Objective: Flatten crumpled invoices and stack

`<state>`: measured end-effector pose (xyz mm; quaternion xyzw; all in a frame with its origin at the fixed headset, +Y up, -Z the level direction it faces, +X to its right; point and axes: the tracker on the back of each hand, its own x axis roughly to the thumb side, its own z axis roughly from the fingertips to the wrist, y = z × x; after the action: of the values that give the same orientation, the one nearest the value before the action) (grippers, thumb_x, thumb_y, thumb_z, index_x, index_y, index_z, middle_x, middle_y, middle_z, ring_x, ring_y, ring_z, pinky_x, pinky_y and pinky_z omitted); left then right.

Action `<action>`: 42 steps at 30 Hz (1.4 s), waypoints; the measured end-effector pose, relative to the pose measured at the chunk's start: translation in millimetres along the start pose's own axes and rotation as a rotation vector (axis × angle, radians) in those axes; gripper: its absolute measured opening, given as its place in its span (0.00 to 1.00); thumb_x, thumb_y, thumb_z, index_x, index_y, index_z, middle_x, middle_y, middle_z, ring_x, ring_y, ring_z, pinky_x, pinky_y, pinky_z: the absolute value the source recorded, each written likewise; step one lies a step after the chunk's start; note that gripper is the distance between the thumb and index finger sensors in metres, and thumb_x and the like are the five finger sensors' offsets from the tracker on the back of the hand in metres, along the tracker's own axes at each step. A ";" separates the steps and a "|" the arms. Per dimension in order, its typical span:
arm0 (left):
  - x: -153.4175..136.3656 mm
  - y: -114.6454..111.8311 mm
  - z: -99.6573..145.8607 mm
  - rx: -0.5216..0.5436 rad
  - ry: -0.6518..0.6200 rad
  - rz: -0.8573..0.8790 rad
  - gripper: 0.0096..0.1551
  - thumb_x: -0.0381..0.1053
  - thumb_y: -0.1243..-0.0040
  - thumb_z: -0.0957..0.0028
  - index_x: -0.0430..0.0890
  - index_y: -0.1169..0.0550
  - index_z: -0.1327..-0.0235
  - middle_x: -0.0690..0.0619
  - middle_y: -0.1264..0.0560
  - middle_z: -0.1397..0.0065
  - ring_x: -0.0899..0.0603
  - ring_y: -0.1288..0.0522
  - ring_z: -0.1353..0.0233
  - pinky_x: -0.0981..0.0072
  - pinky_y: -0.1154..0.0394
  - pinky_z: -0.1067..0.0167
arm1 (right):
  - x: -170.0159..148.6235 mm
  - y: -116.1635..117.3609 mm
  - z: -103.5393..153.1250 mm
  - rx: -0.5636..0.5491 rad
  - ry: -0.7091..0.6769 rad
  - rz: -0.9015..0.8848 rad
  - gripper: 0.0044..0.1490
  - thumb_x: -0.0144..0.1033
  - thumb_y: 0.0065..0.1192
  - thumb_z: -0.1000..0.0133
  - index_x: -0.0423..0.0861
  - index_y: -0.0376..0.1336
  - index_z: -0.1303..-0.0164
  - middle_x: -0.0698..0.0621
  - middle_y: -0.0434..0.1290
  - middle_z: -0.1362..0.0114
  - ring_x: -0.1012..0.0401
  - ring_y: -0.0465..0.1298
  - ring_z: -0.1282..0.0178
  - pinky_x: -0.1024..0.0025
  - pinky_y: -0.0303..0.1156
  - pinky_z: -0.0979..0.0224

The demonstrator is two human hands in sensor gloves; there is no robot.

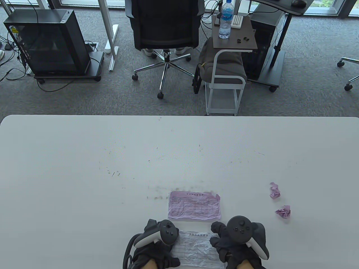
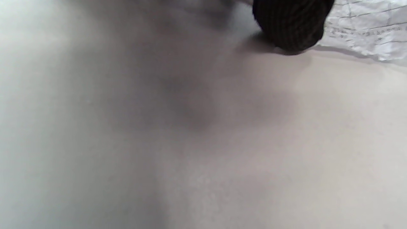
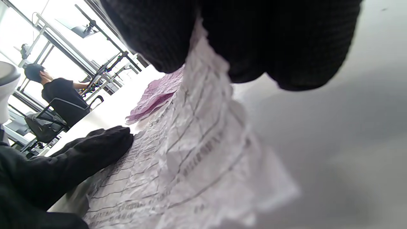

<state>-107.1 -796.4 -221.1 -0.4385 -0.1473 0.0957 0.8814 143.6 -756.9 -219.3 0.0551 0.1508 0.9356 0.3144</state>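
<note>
Now the left hand (image 1: 152, 246) lies on the left end of the wrinkled white printed invoice (image 1: 196, 248), apparently pinning it so it cannot slide, though I cannot tell how its fingers lie; beyond both hands, a flattened pink invoice (image 1: 194, 205) starts the stack; the right hand (image 1: 238, 243) presses the white sheet's right edge, fingers seemingly straight; further right, two crumpled pink paper balls (image 1: 275, 191) wait.
</note>
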 end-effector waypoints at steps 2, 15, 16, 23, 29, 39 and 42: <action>0.0 -0.1 -0.1 0.001 0.000 0.001 0.55 0.59 0.41 0.42 0.54 0.66 0.26 0.41 0.81 0.29 0.20 0.81 0.33 0.24 0.67 0.39 | -0.3 -0.9 0.6 -0.010 0.009 0.003 0.32 0.32 0.70 0.46 0.37 0.61 0.34 0.41 0.75 0.45 0.56 0.78 0.57 0.57 0.81 0.53; 0.3 -0.8 0.4 0.001 0.004 -0.008 0.56 0.61 0.42 0.41 0.53 0.67 0.26 0.41 0.81 0.30 0.20 0.82 0.33 0.24 0.67 0.39 | 0.8 -4.4 1.7 -0.019 -0.039 -0.008 0.27 0.33 0.67 0.45 0.41 0.62 0.38 0.32 0.69 0.34 0.46 0.76 0.45 0.53 0.79 0.48; 0.4 -0.9 0.4 0.002 0.004 -0.007 0.56 0.61 0.42 0.41 0.53 0.67 0.26 0.41 0.81 0.30 0.20 0.82 0.33 0.24 0.67 0.39 | 1.0 -4.3 1.6 -0.010 -0.042 -0.011 0.27 0.34 0.67 0.45 0.40 0.62 0.38 0.30 0.68 0.33 0.45 0.76 0.44 0.53 0.79 0.47; 0.5 -1.0 0.8 0.004 0.006 -0.009 0.56 0.62 0.42 0.41 0.52 0.68 0.26 0.41 0.81 0.30 0.20 0.82 0.33 0.25 0.67 0.39 | 0.4 -6.3 2.6 -0.035 -0.047 -0.058 0.29 0.33 0.68 0.46 0.38 0.59 0.39 0.34 0.76 0.41 0.51 0.82 0.54 0.59 0.83 0.55; 0.5 -0.7 1.0 0.006 0.001 -0.003 0.57 0.62 0.42 0.41 0.51 0.68 0.26 0.40 0.81 0.29 0.20 0.81 0.33 0.24 0.67 0.39 | 6.6 -13.1 7.1 -0.160 -0.147 -0.068 0.27 0.33 0.69 0.47 0.40 0.63 0.39 0.41 0.80 0.49 0.56 0.83 0.61 0.63 0.83 0.60; -38.9 23.2 25.5 0.441 -0.260 0.564 0.59 0.65 0.42 0.44 0.45 0.66 0.24 0.34 0.74 0.26 0.17 0.65 0.25 0.26 0.53 0.33 | 31.3 -40.2 31.6 -0.377 -0.403 -0.075 0.25 0.38 0.67 0.46 0.42 0.66 0.41 0.47 0.82 0.57 0.61 0.82 0.69 0.67 0.82 0.66; -47.3 20.6 23.7 0.428 -0.507 0.887 0.62 0.67 0.43 0.44 0.48 0.71 0.28 0.34 0.76 0.26 0.16 0.65 0.23 0.25 0.50 0.31 | 32.7 -48.1 37.6 -0.405 -0.447 -0.238 0.25 0.38 0.66 0.46 0.42 0.66 0.41 0.47 0.82 0.57 0.61 0.82 0.69 0.68 0.82 0.66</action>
<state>-160.4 -780.5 -232.3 -0.2329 -0.1335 0.5879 0.7631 152.5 -691.3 -198.6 0.1775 -0.1058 0.8681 0.4514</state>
